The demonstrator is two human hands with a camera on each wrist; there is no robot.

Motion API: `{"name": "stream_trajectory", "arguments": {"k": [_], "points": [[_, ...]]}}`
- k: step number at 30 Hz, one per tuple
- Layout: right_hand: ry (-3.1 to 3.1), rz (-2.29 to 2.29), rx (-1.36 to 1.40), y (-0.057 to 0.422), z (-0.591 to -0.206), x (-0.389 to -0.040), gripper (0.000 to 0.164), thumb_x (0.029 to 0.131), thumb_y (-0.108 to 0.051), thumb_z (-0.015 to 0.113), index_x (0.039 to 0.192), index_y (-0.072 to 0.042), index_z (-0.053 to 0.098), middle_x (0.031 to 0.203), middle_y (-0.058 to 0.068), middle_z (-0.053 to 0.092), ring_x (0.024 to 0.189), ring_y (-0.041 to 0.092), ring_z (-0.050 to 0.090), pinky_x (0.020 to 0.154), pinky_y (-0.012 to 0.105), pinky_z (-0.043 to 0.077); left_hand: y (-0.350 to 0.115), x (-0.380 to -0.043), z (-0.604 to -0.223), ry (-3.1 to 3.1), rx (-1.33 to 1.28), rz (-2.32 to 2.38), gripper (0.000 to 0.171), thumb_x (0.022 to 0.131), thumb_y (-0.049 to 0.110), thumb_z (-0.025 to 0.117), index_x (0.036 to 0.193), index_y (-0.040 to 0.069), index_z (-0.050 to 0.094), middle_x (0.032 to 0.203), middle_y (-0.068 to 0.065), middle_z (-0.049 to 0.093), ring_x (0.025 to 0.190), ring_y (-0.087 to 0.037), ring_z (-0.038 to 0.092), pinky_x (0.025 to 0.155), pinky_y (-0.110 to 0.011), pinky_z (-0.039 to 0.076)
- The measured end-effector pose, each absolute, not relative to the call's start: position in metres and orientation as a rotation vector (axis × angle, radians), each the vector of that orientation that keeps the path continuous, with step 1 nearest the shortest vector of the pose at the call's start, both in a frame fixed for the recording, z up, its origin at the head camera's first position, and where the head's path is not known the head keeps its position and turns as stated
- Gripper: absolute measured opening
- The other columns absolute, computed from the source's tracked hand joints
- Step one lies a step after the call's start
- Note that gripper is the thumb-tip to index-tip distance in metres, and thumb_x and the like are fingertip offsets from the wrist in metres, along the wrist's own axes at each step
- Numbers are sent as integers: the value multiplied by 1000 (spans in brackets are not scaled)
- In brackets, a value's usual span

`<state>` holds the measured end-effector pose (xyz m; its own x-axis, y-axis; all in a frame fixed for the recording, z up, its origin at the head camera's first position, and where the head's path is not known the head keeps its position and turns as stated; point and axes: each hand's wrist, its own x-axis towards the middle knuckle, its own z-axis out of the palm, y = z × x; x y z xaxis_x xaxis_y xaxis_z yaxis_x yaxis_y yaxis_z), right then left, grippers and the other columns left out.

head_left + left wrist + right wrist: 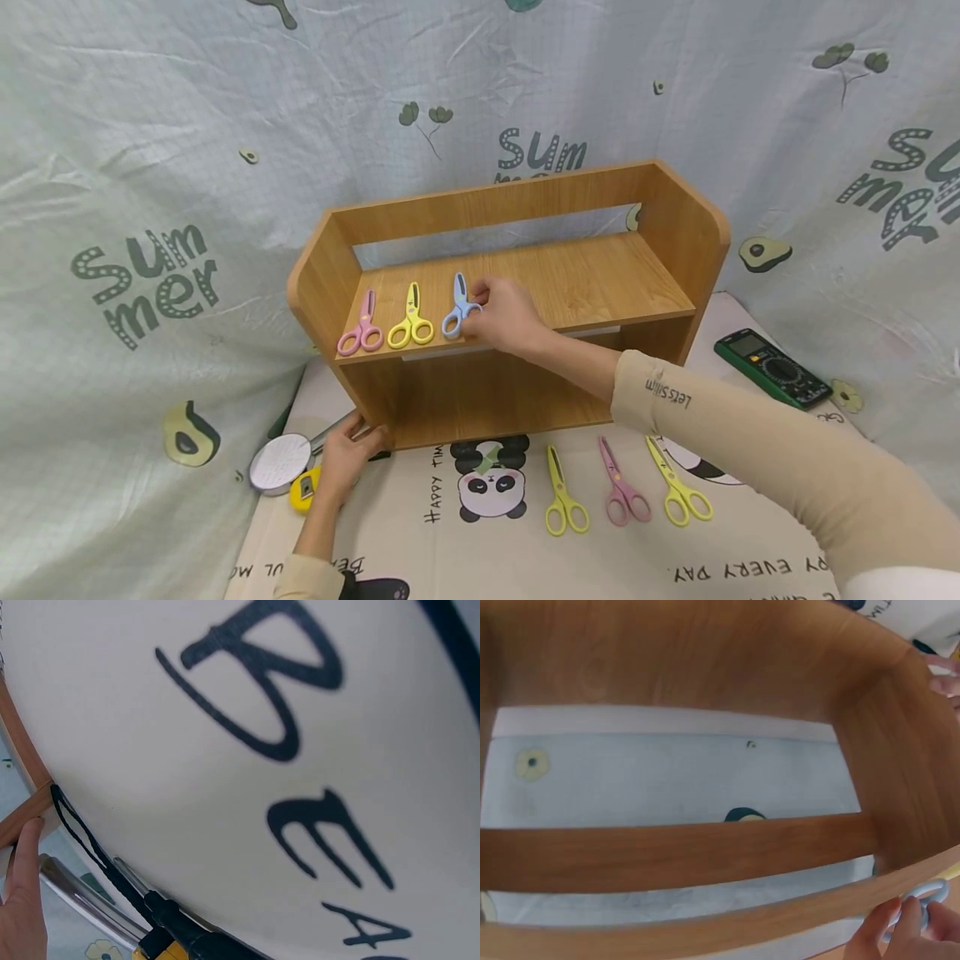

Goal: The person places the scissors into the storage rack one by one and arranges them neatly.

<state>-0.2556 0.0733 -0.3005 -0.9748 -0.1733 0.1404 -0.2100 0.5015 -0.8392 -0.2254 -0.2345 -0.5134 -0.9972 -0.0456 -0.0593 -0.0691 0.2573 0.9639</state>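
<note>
Blue scissors (pixel 460 307) lie on the upper board of a wooden shelf (pixel 592 279), blades towards the back. My right hand (pixel 510 317) pinches their handle loops from the right; the right wrist view shows fingertips at a blue loop (pixel 930 889). To their left, yellow scissors (pixel 411 317) and pink scissors (pixel 362 325) stand in a row, pointing the same way. My left hand (pixel 347 458) rests against the shelf's lower left corner, one finger (pixel 28 851) lying straight along the wood in the left wrist view.
On the table lie yellow scissors (pixel 564 496), pink scissors (pixel 621 487) and more yellow scissors (pixel 678 487). A green multimeter (pixel 772 367) is right of the shelf. By the left hand are a round white-faced object (pixel 281 461) and a yellow tape measure (pixel 303 490). A printed curtain (pixel 225 108) hangs behind.
</note>
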Motion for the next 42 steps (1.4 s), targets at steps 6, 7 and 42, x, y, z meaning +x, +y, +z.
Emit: {"name": "stream_trajectory", "arguments": {"k": [6, 7, 42], "points": [[-2776, 1422, 331, 73, -292, -263, 44, 80, -3, 78, 121, 5, 65, 112, 13, 70, 97, 20, 64, 79, 26, 56, -235, -226, -512, 2479, -125, 1889, 66, 100, 8, 66, 159, 2, 38, 163, -24, 41, 140, -42, 54, 96, -31, 62], [-2791, 1396, 337, 73, -290, -264, 44, 80, -4, 78, 121, 5, 65, 111, 12, 70, 95, 19, 64, 78, 25, 55, -235, -226, -512, 2481, -129, 1885, 66, 100, 9, 66, 159, 2, 38, 163, -23, 41, 140, -42, 54, 95, -30, 62], [-3038, 1053, 388, 67, -276, -269, 36, 77, -3, 79, 109, 2, 63, 87, 3, 55, 78, 16, 49, 62, 22, 40, -233, -226, -514, 2499, -137, 1872, 67, 100, 7, 66, 160, 0, 36, 164, -25, 39, 140, -43, 53, 89, -21, 62]]}}
